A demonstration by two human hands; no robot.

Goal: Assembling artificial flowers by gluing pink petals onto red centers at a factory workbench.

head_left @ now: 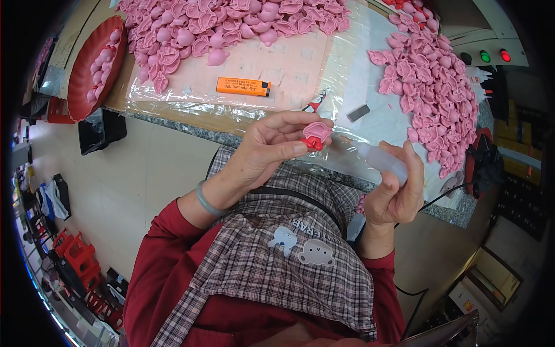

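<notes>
My left hand (pixel 269 141) pinches a small pink plastic shell piece (pixel 317 131) together with a red bow-shaped piece (pixel 313 143), just in front of the table's near edge. My right hand (pixel 399 194) is wrapped around a translucent squeeze bottle (pixel 386 163), its narrow end tilted toward the pink piece but apart from it. Past my left fingers lies a pair of red-handled pliers or nippers (pixel 315 104), partly hidden. A dark grey block (pixel 358 113) rests on the table between my two hands.
Heaps of pink shell pieces (pixel 231 23) cover the far table, with another pile (pixel 433 95) at right. An orange lighter (pixel 243 87) lies in the middle. A red oval tray (pixel 75 87) holds pink parts at left. A machine panel with lit buttons (pixel 484 56) stands far right.
</notes>
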